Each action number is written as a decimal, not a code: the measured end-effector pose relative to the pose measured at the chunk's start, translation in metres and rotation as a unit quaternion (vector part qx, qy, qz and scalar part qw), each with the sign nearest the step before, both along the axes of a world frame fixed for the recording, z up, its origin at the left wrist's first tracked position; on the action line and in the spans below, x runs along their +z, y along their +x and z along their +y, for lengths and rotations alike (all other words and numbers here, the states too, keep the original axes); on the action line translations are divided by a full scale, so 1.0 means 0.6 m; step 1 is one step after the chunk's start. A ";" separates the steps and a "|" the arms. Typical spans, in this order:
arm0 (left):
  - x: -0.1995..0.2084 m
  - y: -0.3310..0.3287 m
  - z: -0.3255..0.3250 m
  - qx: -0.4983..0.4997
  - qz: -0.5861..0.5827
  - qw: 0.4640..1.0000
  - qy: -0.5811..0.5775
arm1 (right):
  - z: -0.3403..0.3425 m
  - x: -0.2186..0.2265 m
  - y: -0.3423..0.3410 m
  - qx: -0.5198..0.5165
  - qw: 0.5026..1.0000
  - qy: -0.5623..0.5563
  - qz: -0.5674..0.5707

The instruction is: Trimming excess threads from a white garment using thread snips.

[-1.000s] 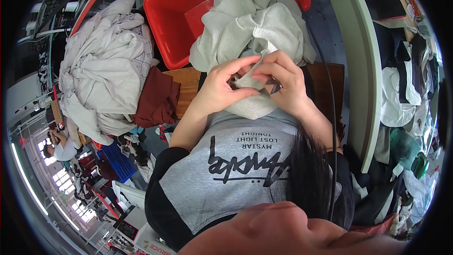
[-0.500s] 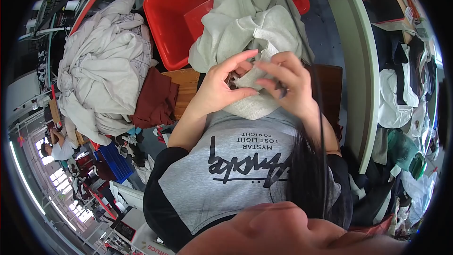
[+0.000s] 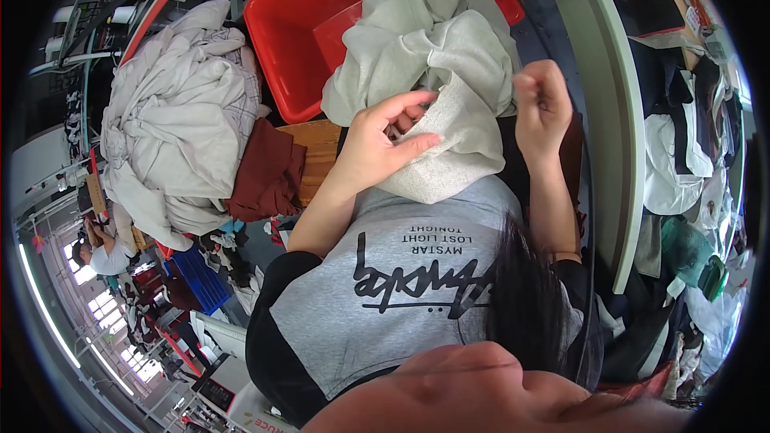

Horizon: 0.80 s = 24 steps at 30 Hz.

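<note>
Pale cream woven cloth (image 3: 461, 140) lies bunched over my lap and reaches up into the red plastic tub (image 3: 293, 40) in front of me. My left hand (image 3: 377, 144) is closed on the cloth's near left edge, its thumb lying on the fabric and its fingers bent by the edge. Apart from the cloth, to its right, my right hand (image 3: 544, 108) is raised with curled fingers. Whatever those fingers may hold is hidden.
A big heap of cream cloth (image 3: 180, 128) sits at the left, beside dark red fabric (image 3: 269, 168). Under the cloth shows a wooden board (image 3: 319, 152). A pale table edge (image 3: 605, 112) runs along the right, with piled fabrics (image 3: 674, 168) beyond. A person (image 3: 104, 252) works far left.
My right hand has pulled away from the cloth, up and to the right, and its fingers have curled in. My left hand has stayed at the cloth's edge, which now lies flatter.
</note>
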State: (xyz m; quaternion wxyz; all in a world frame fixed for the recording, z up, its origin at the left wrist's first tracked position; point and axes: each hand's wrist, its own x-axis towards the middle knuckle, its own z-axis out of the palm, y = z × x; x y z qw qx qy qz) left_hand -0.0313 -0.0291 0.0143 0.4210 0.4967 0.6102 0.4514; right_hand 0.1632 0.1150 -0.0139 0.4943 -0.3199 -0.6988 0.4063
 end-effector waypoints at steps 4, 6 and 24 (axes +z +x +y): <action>0.002 0.006 0.008 -0.008 0.059 0.996 -0.062 | -0.040 0.036 -0.012 0.022 0.980 -0.048 -0.190; -0.002 0.008 0.015 -0.002 0.028 0.999 -0.034 | -0.046 0.033 -0.015 0.018 0.977 -0.019 -0.213; -0.007 0.002 0.015 -0.028 -0.013 0.999 -0.028 | -0.067 0.016 -0.023 0.007 0.962 0.180 -0.208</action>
